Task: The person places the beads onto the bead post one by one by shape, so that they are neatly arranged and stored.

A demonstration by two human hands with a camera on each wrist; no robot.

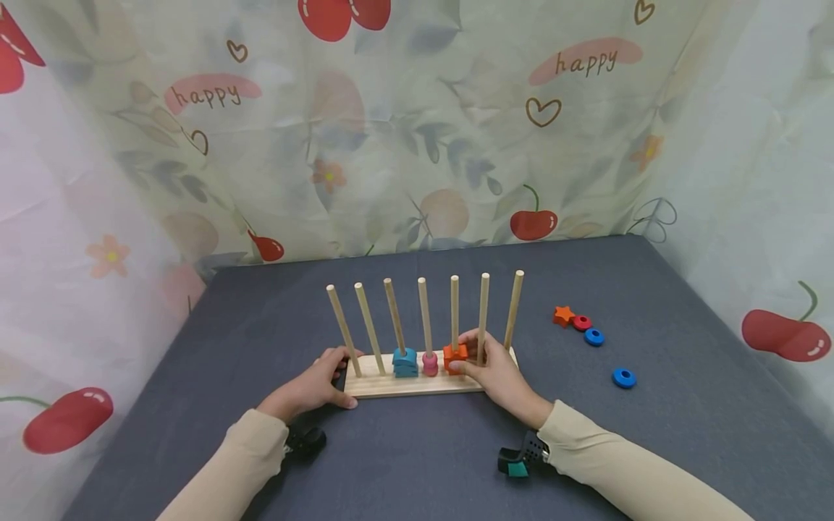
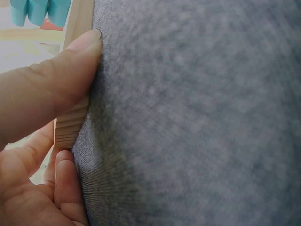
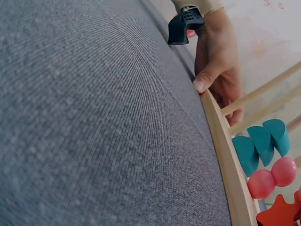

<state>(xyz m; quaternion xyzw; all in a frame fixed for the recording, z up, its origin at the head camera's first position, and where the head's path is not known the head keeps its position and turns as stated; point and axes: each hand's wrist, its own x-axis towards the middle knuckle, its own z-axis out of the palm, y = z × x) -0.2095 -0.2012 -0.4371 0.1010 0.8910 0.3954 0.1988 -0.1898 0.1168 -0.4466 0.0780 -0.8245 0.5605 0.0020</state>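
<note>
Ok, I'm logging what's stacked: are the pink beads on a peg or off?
On. In the head view, the middle peg rises from the top of the pink beads, which sit one above the other.

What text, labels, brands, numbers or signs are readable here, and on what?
"happy": on the back cloth, on the left pink patch.
"happy": on the same cloth, on the right pink patch.
The only signs are drawn hearts on that cloth.
No lettering, brand or number can be read on the rack.
</note>
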